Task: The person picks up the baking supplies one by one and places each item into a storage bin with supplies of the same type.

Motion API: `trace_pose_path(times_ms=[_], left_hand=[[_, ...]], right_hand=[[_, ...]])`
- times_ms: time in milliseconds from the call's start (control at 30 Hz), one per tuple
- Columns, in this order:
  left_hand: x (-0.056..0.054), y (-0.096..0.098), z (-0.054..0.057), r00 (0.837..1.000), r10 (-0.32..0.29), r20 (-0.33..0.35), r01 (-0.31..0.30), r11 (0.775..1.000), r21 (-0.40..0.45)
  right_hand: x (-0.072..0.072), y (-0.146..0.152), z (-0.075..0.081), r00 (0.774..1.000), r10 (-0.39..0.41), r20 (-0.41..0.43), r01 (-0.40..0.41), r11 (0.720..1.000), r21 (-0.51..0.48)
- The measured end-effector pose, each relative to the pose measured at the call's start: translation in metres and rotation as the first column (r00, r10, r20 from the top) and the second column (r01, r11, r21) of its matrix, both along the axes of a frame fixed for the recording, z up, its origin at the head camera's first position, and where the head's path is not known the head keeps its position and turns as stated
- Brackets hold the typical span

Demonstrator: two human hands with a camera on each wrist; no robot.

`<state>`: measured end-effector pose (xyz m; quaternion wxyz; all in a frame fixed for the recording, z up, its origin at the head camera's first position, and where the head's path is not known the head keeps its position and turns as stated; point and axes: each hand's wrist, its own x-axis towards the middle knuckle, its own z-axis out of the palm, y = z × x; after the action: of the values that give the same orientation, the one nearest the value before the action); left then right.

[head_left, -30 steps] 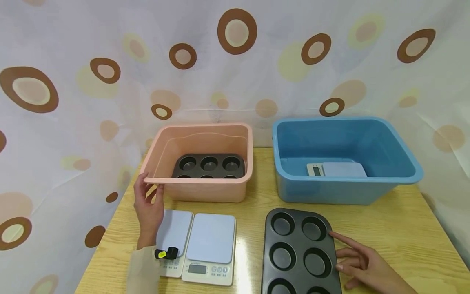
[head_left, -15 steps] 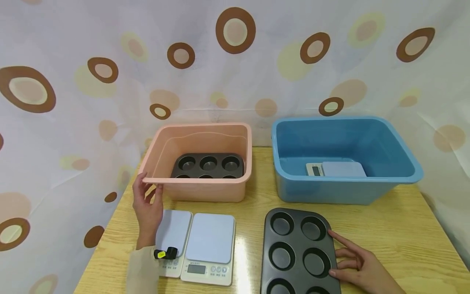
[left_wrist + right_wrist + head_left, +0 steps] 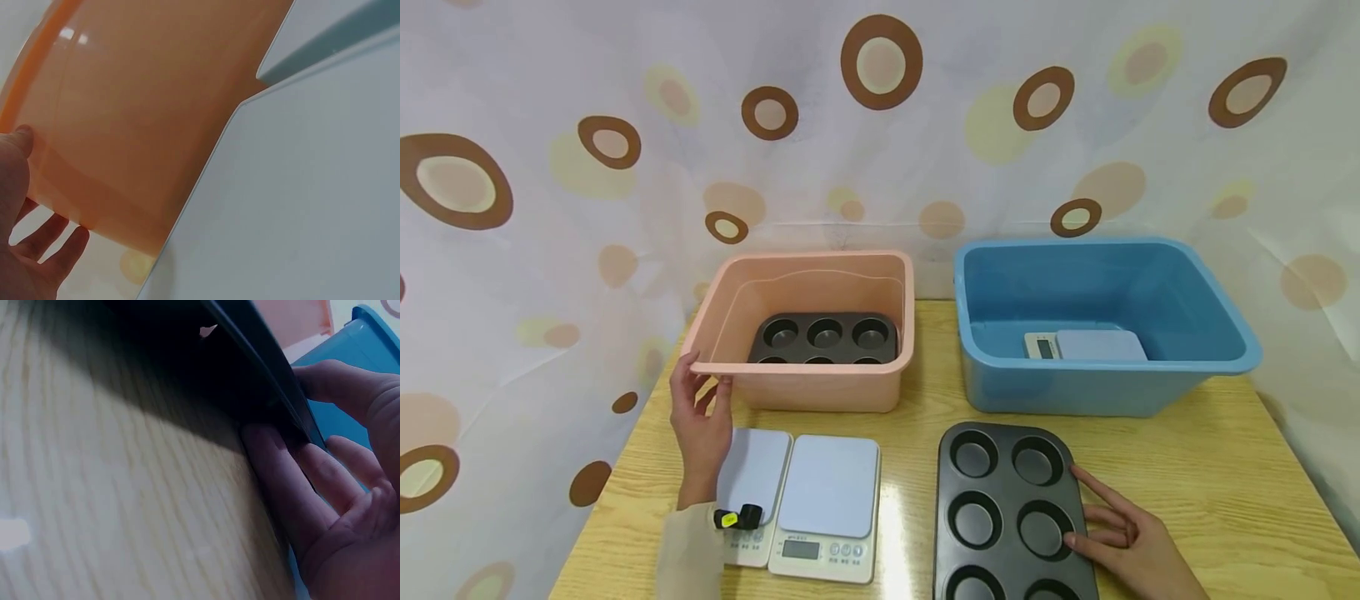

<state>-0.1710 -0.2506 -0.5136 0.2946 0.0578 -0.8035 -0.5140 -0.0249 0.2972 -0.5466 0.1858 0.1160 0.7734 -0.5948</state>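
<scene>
My left hand grips the near left corner of a pink plastic bin; in the left wrist view the thumb lies against its wall. Inside that bin sits a dark muffin tin. At the table's right front lies a second muffin tin. My right hand pinches its right edge, thumb on top and fingers at the underside, as the right wrist view shows. Two white kitchen scales lie side by side, the left one partly hidden by my left arm.
A blue plastic bin stands at the back right, with another kitchen scale inside it. Behind both bins hangs a patterned curtain. The wooden table has its left edge close to my left arm.
My right thumb has moved from beside the front muffin tin onto its top edge, and that tin has shifted very slightly. My left hand stays on the pink bin.
</scene>
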Motion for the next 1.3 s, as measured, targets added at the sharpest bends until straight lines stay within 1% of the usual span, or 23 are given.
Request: trace_pose_path(times_ms=[133, 333, 433, 533, 700, 933, 1300], left_hand=[[0.000, 0.000, 0.000, 1.000, -0.002, 0.003, 0.002, 1.000, -0.001], [-0.001, -0.001, -0.001, 1.000, -0.002, -0.006, 0.002, 1.000, -0.011], [-0.001, -0.002, 0.000, 1.000, -0.001, -0.009, 0.001, 1.000, -0.015], [-0.001, -0.002, 0.000, 1.000, 0.001, -0.007, -0.001, 1.000, -0.020], [-0.001, -0.003, -0.001, 1.000, 0.000, -0.005, -0.001, 1.000, -0.021], [-0.002, -0.003, -0.002, 1.000, -0.001, -0.003, 0.001, 1.000, -0.023], [-0.002, -0.003, -0.002, 1.000, -0.001, -0.010, 0.001, 1.000, -0.024]], right_hand=[[0.000, -0.003, 0.002, 0.999, -0.032, -0.038, 0.032, 0.999, 0.012], [0.000, -0.002, 0.001, 0.995, -0.044, -0.088, 0.043, 0.999, -0.021], [-0.002, 0.000, 0.000, 0.993, -0.060, -0.100, 0.055, 0.997, -0.049], [-0.005, 0.001, 0.002, 0.994, -0.068, -0.081, 0.062, 0.995, -0.076], [-0.010, 0.002, 0.007, 0.997, -0.034, -0.063, 0.030, 0.997, -0.065], [-0.014, 0.001, 0.013, 0.996, -0.023, -0.089, 0.020, 0.999, -0.039], [-0.019, 0.002, 0.026, 0.991, 0.022, -0.131, -0.030, 0.998, -0.055]])
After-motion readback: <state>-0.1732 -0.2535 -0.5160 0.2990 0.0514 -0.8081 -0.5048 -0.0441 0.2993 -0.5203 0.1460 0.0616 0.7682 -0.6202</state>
